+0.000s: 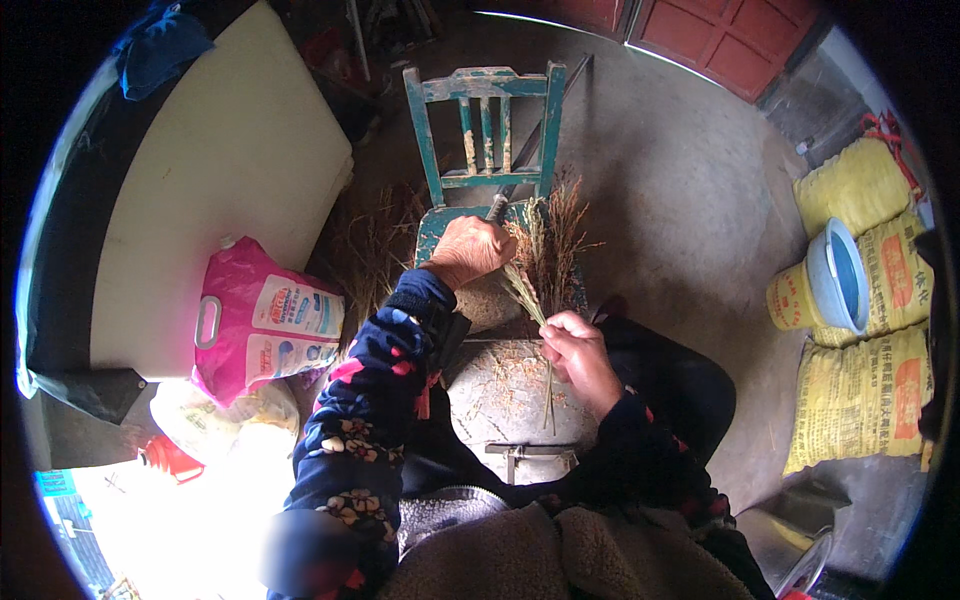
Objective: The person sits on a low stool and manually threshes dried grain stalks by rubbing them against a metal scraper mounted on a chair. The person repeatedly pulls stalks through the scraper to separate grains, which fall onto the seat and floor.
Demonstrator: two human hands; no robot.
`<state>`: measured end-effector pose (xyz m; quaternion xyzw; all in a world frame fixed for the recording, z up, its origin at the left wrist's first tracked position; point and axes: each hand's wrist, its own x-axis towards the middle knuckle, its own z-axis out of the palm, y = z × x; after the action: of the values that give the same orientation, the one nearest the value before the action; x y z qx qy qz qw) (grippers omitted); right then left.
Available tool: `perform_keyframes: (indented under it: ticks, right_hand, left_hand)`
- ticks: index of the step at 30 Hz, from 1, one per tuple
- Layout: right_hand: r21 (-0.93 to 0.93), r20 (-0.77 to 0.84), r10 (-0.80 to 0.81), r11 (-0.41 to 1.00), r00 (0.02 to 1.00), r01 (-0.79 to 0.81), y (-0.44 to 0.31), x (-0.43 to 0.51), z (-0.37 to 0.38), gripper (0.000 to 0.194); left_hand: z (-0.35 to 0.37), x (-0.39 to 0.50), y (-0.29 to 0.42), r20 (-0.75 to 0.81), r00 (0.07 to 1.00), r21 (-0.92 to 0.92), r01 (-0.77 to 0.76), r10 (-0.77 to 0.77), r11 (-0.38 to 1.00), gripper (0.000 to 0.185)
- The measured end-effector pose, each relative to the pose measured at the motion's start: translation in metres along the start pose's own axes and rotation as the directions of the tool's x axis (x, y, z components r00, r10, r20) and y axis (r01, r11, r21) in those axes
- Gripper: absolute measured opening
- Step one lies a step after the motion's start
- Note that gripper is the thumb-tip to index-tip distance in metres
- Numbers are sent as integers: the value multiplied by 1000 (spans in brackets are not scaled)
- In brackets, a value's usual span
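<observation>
My right hand (pixel 577 352) grips the thin stems of a small bunch of dry, pale seed heads (pixel 527 292), which point up and away from me. My left hand (pixel 476 247) is closed around the near end of a long dark rod (pixel 529 150), which runs past the chair back to the floor. Under that hand is the seat of a worn green wooden chair (pixel 484 124). Reddish dry stalks (pixel 568 225) lie on its right side. A rounded, speckled object (pixel 484 304) is partly hidden below my left hand. Loose seeds and chaff cover a grey surface (pixel 480 409) between my legs.
More dry stalks (pixel 379 240) lie left of the chair. A pink detergent bag (pixel 232 330) stands against a pale panel (pixel 217 187). At right, printed yellow sacks (pixel 847 405) lie near a blue basin (pixel 825 277). Red doors (pixel 724 41) are at the back.
</observation>
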<state>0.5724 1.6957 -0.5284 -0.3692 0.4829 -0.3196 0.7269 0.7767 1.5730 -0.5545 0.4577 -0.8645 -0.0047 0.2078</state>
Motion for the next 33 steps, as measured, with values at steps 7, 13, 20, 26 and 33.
perform_keyframes:
  ticks: [7,13,20,26,33]
  right_hand:
    - [50,-101,132,991,986,-128,16,-51,-22,9]
    - [103,-251,51,994,967,-26,17,-69,-53,9]
    - [60,-64,-100,993,993,103,-1,47,3,11]
    - [18,35,42,999,998,-43,-3,52,16,13]
    - [-48,11,15,999,1000,-14,5,-6,-3,14]
  left_hand:
    - [-3,-1,0,-33,999,-28,17,-18,999,27]
    - [-11,2,5,-146,978,-34,146,-150,989,31]
    - [-20,2,10,-286,956,61,82,-61,995,52]
    - [-9,2,3,6,997,7,-80,80,997,36]
    - [-3,2,1,-10,999,-73,30,-31,997,34]
